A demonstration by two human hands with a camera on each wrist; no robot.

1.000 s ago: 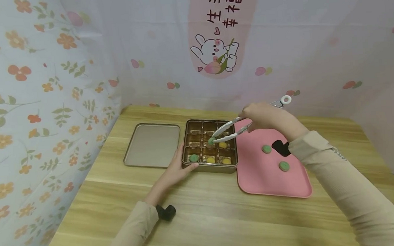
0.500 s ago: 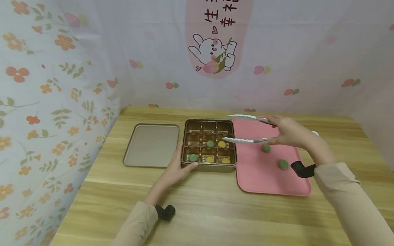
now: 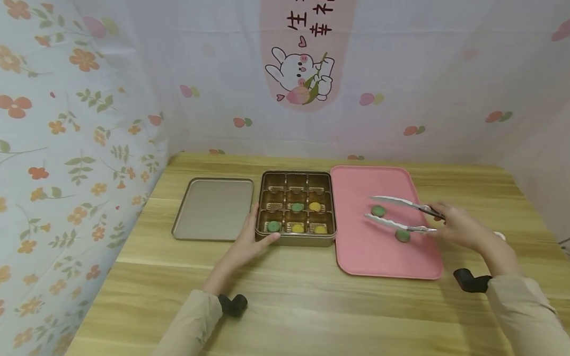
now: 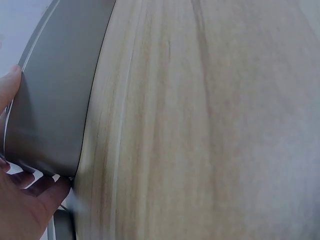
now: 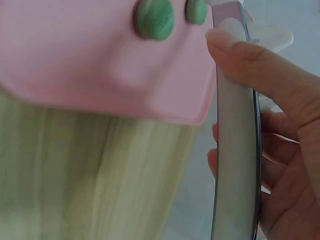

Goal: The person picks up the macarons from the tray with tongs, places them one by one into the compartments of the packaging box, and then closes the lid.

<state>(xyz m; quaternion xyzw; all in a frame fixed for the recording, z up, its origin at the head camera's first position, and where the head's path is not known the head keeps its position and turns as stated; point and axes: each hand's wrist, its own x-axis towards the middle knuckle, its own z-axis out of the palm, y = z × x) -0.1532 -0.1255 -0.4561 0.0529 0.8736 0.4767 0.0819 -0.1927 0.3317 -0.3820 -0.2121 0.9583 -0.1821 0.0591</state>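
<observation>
My left hand (image 3: pixel 246 247) grips the near left corner of a bronze metal box (image 3: pixel 297 241), thumb at the front rim and fingers along its left side. A clear insert divides the box into compartments. Two green macarons (image 3: pixel 274 227) and several yellow macarons (image 3: pixel 298 228) sit in its middle and front rows. My right hand (image 3: pixel 464 234) holds white-tipped tongs (image 3: pixel 396 225) spread apart over the pink tray (image 3: pixel 379 259). Two green macarons (image 3: pixel 378 211) lie on that tray, by the tongs' lower arm. In the right wrist view, thumb and fingers clasp the tongs' handle (image 5: pixel 236 150).
A flat metal lid (image 3: pixel 214 208) lies left of the box. The pink tray adjoins the box's right side. Behind the wooden table (image 3: pixel 291 316) hangs a printed cloth (image 3: pixel 192 123), with a floral cloth (image 3: pixel 84 171) on the left.
My right hand has moved the tongs from the box to over the tray, letting go of a green macaron in the box's middle compartment. My left hand stays on the box.
</observation>
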